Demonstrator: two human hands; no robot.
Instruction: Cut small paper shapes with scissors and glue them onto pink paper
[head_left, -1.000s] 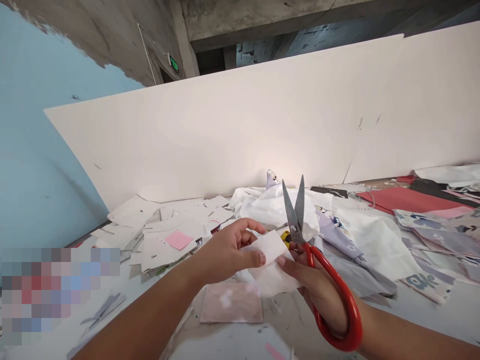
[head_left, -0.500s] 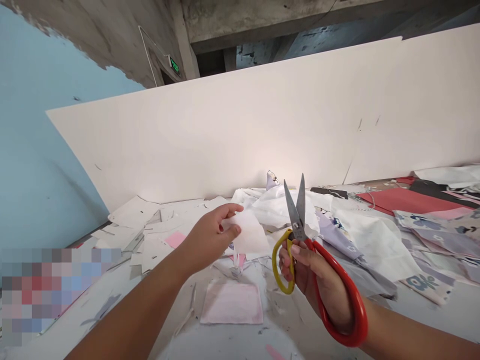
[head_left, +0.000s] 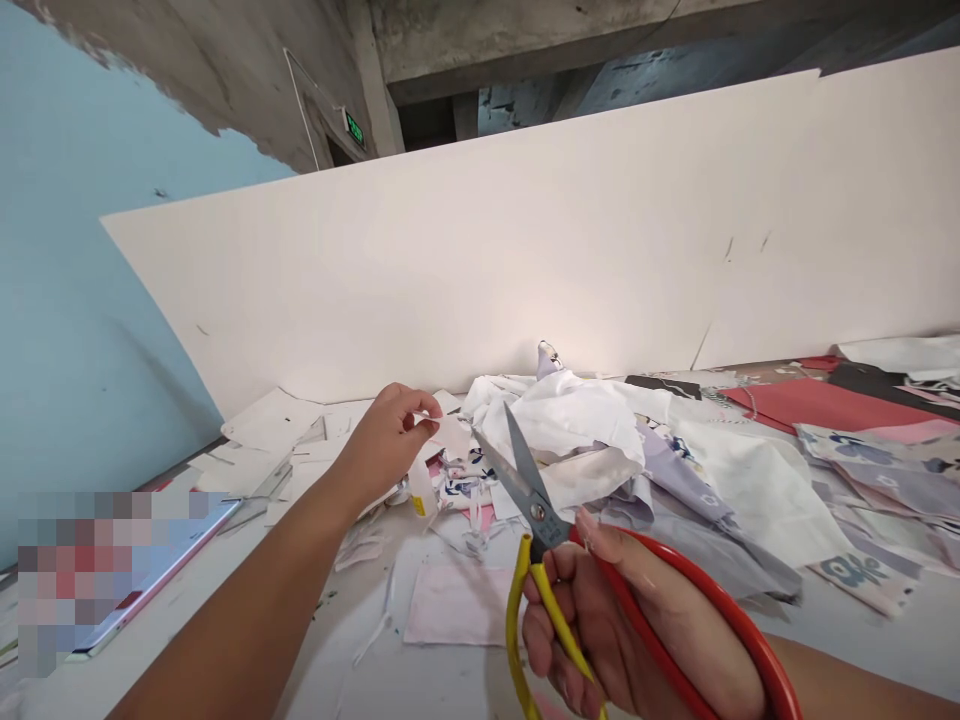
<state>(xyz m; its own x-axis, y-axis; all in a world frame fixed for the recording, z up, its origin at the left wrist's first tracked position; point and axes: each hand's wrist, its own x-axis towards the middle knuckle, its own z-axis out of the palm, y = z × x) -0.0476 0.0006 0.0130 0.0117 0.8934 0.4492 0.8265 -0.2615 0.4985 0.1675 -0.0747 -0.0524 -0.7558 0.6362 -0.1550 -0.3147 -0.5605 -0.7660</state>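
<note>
My left hand pinches a small pale pink piece of cloth by its edge, seen nearly side-on. My right hand is wrapped around a pair of scissors with one red and one yellow handle. Their blades are parted and point up and left, with the tips close to the held cloth. Below the hands, a flat pink rectangle of cloth lies on the table, its right end behind the scissors. White fabric is heaped just beyond the blades.
Grey-white cut pieces lie at the left, near a tablet-like device with a partly blurred screen. Red cloth and patterned scraps cover the right side. A tall white board stands behind the table.
My left hand has moved left and slightly up with the pale cloth, which has turned edge-on. The scissors have come lower and left, tilting towards the cloth, blades still parted.
</note>
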